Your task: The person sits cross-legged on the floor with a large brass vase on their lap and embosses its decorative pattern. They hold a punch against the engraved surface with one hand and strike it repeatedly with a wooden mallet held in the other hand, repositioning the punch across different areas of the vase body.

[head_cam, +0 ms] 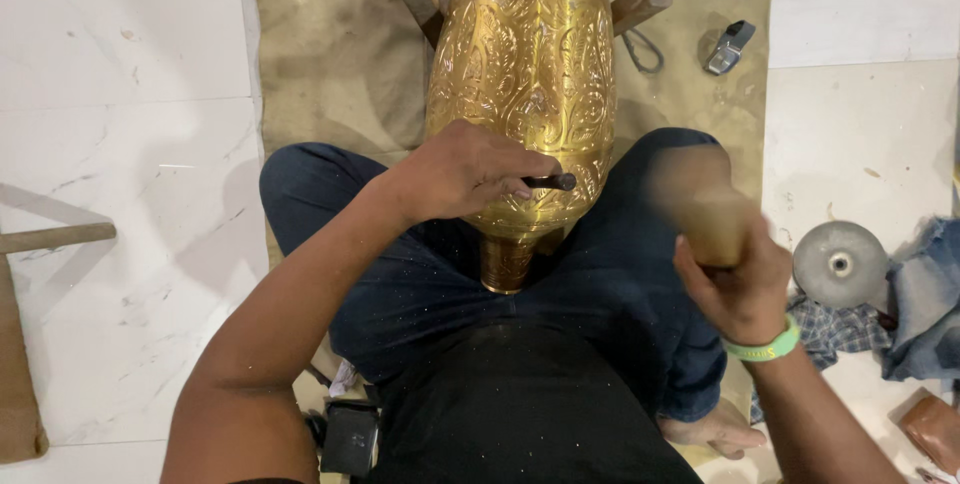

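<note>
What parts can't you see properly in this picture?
Head view only:
- The mallet in the right hand is smeared by motion blur.
- The punch is mostly hidden inside the left hand.
- The brass vase has its top cut off by the picture's upper edge.

- I sit on a white marble floor [130,144].
- A tan mat [340,44] is spread on it under my legs.
- On the mat lie a small grey tool [730,46] and a wire loop [645,52], near each other.
- Wooden props [640,4] stand on the mat.
- To my right, on the floor: a grey disc [840,264] and bundled cloths [925,304].
- A wooden stick [55,237] lies at my left.
</note>
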Tool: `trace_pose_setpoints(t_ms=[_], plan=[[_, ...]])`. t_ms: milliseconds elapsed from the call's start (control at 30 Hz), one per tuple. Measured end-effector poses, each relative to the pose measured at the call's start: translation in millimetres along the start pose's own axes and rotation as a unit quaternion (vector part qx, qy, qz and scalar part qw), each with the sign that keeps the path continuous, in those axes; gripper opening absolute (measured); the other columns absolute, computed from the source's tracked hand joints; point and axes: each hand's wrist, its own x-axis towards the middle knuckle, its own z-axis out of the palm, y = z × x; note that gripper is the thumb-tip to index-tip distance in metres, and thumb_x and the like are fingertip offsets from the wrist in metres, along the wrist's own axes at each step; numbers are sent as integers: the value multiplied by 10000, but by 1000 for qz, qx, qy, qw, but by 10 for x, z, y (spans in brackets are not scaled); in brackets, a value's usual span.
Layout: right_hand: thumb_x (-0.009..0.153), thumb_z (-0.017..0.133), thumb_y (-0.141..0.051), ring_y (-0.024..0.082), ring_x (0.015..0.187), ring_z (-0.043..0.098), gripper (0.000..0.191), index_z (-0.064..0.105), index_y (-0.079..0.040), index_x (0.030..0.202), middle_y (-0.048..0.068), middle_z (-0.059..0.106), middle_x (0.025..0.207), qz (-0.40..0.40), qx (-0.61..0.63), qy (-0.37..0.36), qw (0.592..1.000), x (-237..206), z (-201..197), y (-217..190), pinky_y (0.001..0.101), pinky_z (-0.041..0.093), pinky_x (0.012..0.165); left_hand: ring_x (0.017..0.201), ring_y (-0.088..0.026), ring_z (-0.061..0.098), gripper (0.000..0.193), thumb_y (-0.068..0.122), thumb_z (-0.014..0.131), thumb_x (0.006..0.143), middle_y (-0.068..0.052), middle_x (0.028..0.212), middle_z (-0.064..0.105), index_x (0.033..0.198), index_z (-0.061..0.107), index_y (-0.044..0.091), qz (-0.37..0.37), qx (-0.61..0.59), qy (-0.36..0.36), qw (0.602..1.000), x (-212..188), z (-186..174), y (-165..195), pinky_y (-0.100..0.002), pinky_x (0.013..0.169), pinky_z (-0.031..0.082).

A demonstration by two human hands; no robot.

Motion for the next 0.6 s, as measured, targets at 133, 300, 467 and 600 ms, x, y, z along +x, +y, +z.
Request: trace_pose_setpoints(t_ms=[133, 300, 467, 600], plan=[[882, 789, -114, 266, 1029, 712, 667, 484, -109, 1475, 117, 681, 1190, -144, 135, 75, 977, 235, -67, -97, 384, 564, 836, 942, -204, 798, 398, -32, 655, 865, -108, 1124, 773, 1252, 691, 53, 6, 5, 31, 999, -77, 82, -4, -314, 846, 629], [750, 820, -132, 340, 884, 734, 792, 548, -164, 1493, 147, 740, 1025, -17, -132, -110, 985, 494, -340, -265, 430, 588, 748, 897, -182, 764, 287, 54, 821, 904, -101, 1062, 766, 1166, 706, 44, -64, -16, 288, 955, -259, 495, 15, -282, 796, 619], [822, 818, -190, 357, 889, 723, 721, 489, -86, 1456, 172, 712, 1006, -35, -10, -36, 999, 684, -458, -489, 418, 578, 729, 894, -117, 751, 338, 19, 822, 901, -67, 1024, 767, 1194, 653, 26, -168, -125, 422, 882, -327, 921, 104, -248, 795, 624], [780, 823, -144, 340, 838, 732, 687, 563, -147, 1417, 151, 733, 993, -52, -70, -62, 994, 788, -426, -559, 417, 586, 723, 912, -162, 773, 378, 17, 851, 874, -90, 1012, 761, 1189, 644, 25, -133, 8, 399, 907, -327, 1009, 145, -269, 812, 616]])
